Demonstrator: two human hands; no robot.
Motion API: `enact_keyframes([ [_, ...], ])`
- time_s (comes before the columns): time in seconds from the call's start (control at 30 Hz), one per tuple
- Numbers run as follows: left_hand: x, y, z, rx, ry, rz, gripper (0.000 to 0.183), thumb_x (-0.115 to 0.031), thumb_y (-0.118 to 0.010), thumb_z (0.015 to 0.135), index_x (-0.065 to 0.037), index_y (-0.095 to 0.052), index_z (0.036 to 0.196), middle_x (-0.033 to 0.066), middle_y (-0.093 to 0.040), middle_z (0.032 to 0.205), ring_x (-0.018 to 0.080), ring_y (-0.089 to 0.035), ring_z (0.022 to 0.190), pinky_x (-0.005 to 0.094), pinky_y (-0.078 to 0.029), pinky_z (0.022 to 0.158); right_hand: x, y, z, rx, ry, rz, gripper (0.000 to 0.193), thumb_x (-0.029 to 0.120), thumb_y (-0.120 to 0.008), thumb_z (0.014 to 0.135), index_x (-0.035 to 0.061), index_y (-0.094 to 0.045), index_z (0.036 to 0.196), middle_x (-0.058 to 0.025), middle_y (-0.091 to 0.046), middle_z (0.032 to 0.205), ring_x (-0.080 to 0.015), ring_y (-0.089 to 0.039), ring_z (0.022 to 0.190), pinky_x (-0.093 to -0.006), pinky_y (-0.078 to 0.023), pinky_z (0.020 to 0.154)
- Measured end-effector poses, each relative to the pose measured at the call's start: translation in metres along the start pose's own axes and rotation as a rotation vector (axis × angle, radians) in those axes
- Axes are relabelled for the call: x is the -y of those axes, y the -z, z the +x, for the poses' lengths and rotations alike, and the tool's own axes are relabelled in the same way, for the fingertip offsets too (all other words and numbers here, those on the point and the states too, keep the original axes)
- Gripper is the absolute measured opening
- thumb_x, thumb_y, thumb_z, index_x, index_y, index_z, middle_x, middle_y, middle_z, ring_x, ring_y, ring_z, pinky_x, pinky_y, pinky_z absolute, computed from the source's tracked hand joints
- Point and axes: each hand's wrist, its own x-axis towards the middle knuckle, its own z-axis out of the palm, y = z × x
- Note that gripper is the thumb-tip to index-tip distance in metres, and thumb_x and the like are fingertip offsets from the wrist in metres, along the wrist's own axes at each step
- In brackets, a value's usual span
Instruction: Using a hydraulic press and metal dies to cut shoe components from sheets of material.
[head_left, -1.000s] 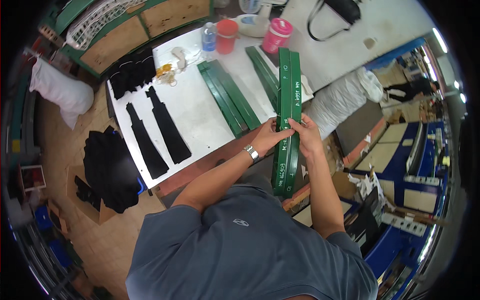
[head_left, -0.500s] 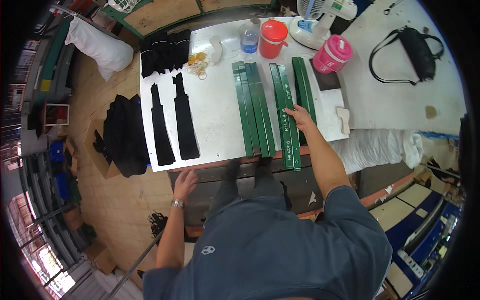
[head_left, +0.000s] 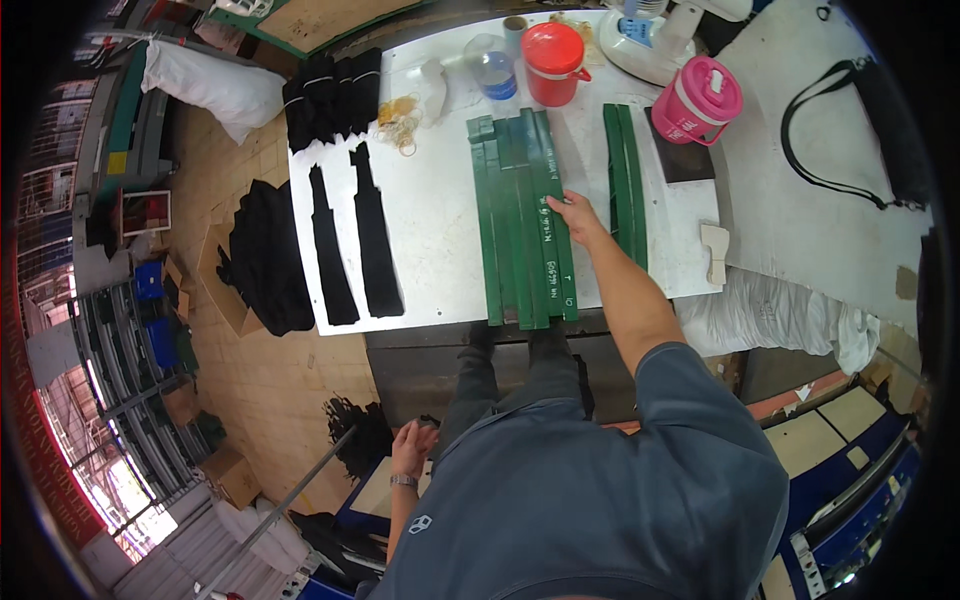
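Note:
My right hand grips the right edge of a long green bar with white handwriting, thumb on top and the other fingers partly hidden. This bar lies against several similar green bars, side by side on the white table. A separate pair of green bars lies to the right of my hand. Low beside my body and off the table, my left hand hangs with loosely bent fingers and nothing visible in it.
Black cloth strips and a folded black stack occupy the table's left. Along the back are a plastic bottle, a red jug and a fan. A pink jug stands right, near a black bag.
My right hand has moved left with the marked green bars, closing the gap to the left group. My left hand has dropped lower, away from the table edge.

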Motion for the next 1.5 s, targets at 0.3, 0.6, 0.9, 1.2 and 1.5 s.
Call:
enact_keyframes([
  [0.3, -0.145, -0.025, 0.051, 0.161, -0.243, 0.447, 0.049, -0.037, -0.069, 0.106, -0.011, -0.057, 0.145, 0.0086, -0.075, 0.125, 0.0188, -0.076, 0.103, 0.0298, -0.058, 0.077, -0.003, 0.027, -0.130, -0.432, 0.398, -0.914, 0.056, 0.047, -0.080, 0.091, 0.0035, -0.073, 0.125, -0.0184, -0.079, 0.100, -0.0328, -0.078, 0.095, -0.0424, -0.060, 0.087],
  [0.6, -0.228, -0.162, 0.096, 0.815, -0.584, 0.985, 0.043, -0.012, -0.061, 0.106, -0.006, -0.055, 0.148, 0.0117, -0.076, 0.114, 0.0199, -0.074, 0.103, 0.0335, -0.061, 0.085, -0.113, 0.020, -0.485, -0.845, 0.364, -0.833, 0.032, 0.030, -0.076, 0.097, 0.0018, -0.075, 0.111, -0.0183, -0.079, 0.101, -0.0294, -0.078, 0.093, -0.0403, -0.060, 0.084],
  [0.9, -0.095, -0.323, 0.015, 1.511, -0.554, 1.555, 0.036, -0.023, -0.061, 0.112, -0.001, -0.060, 0.141, 0.0014, -0.069, 0.086, 0.0181, -0.073, 0.085, 0.0231, -0.052, 0.064, -0.365, -0.199, -0.782, -1.952, 0.170, 0.041, 0.025, 0.026, -0.075, 0.097, 0.0044, -0.077, 0.111, -0.0150, -0.078, 0.096, -0.0239, -0.076, 0.087, -0.0378, -0.058, 0.082],
  [1.2, 0.221, -0.286, -0.220, 2.007, -0.229, 1.914, 0.039, -0.025, -0.059, 0.112, -0.005, -0.056, 0.145, 0.0137, -0.074, 0.123, 0.0267, -0.074, 0.113, 0.0434, -0.060, 0.101, -0.679, -0.458, -0.916, -2.862, 0.427, 1.490, 0.032, 0.024, -0.065, 0.108, -0.0038, -0.066, 0.124, -0.0183, -0.075, 0.115, -0.0273, -0.076, 0.099, -0.0364, -0.062, 0.084],
  [1.5, 0.546, -0.136, -0.390, 1.815, 0.326, 2.093, 0.047, -0.014, -0.052, 0.113, 0.002, -0.042, 0.156, 0.0279, -0.042, 0.163, 0.0421, -0.046, 0.149, 0.0510, -0.043, 0.125, -0.815, -0.531, -0.924, -2.386, 2.021, 2.100, 0.059, 0.027, -0.051, 0.114, -0.0244, -0.041, 0.141, -0.0404, -0.055, 0.144, -0.0475, -0.060, 0.134, -0.0560, -0.050, 0.118],
])
